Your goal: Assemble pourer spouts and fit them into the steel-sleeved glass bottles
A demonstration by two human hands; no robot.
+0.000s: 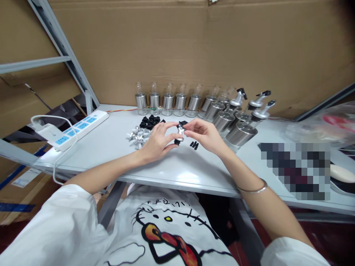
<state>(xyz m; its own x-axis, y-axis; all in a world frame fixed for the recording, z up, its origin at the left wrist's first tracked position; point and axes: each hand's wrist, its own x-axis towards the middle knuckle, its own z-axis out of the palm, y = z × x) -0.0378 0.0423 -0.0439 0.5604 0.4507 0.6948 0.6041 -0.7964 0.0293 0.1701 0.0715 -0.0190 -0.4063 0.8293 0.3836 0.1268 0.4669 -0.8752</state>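
My left hand [158,142] is closed around a silver pourer spout [180,133] with a black stopper at its lower end and a black cap at its top. The fingers of my right hand [204,135] are pinched together against the upper part of the same spout, by the cap. Just below my right hand lie several small black caps [194,145] in rows. Left of my left hand, silver spout pieces [136,137] are heaped, with a pile of black stoppers [149,122] behind them.
Glass bottles with steel sleeves [168,100] line the back of the table [166,171]. Some at the right carry spouts [260,111]. A power strip [80,129] with a plugged-in white charger [50,132] lies at the left. Clear plastic wrap [313,123] sits at the far right.
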